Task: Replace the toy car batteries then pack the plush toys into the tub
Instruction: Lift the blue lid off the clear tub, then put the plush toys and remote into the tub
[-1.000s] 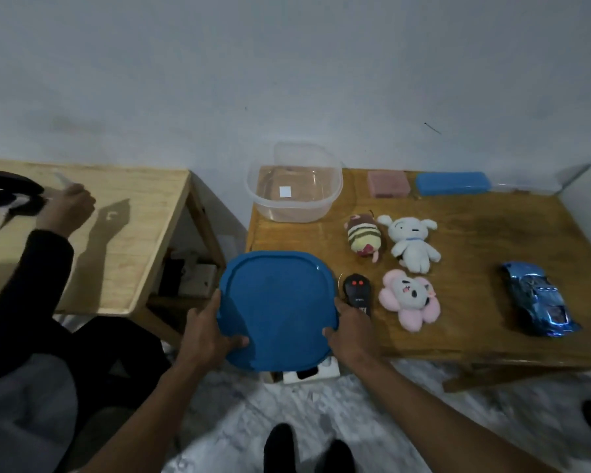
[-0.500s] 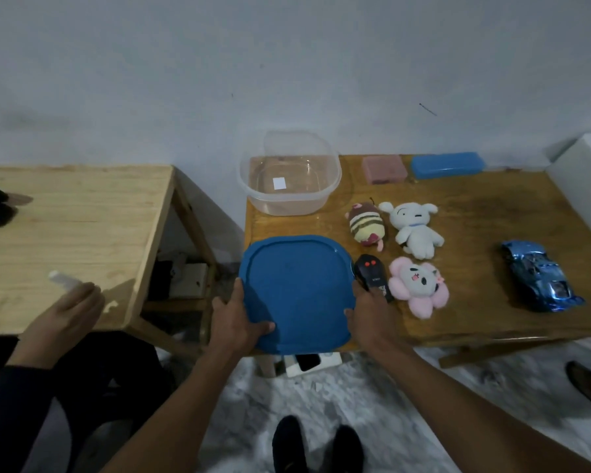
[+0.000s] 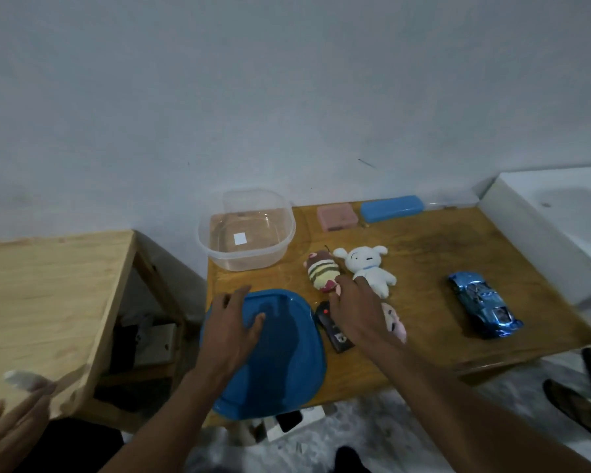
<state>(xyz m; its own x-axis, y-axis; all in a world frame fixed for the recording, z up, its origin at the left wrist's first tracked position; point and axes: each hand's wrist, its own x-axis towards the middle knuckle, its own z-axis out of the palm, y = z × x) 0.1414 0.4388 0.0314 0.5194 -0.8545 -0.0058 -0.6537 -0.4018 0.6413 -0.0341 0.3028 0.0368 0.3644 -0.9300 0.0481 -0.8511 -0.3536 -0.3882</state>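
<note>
Left hand (image 3: 234,331): flat on the blue lid (image 3: 273,356), fingers (image 3: 256,320) spread and holding nothing — probably steadying the lid where it overhangs the worktop's (image 3: 458,254) near edge.
Right hand (image 3: 354,310): reaching over the black remote (image 3: 335,332) toward the plush toys; fingers loosely curled, tips at the striped plush (image 3: 321,274). Cannot tell if anything is gripped.
Tub (image 3: 246,228): clear thin-walled plastic, rounded square, empty, at the worktop's far left corner; lid off, so open for packing.
Plush toys: striped one and white plush (image 3: 367,269) side by side near the tub; pink plush (image 3: 394,324) mostly hidden under the right wrist. All soft and matte — should squash to fit.
Toy car (image 3: 480,303): glossy metallic blue, hard shell, well apart to the right, untouched.
Cases: pink case (image 3: 336,216) and blue case (image 3: 391,208), flat and rigid, at the back edge by the wall.
Judgement: the reach points at the plush toys, not the car.
</note>
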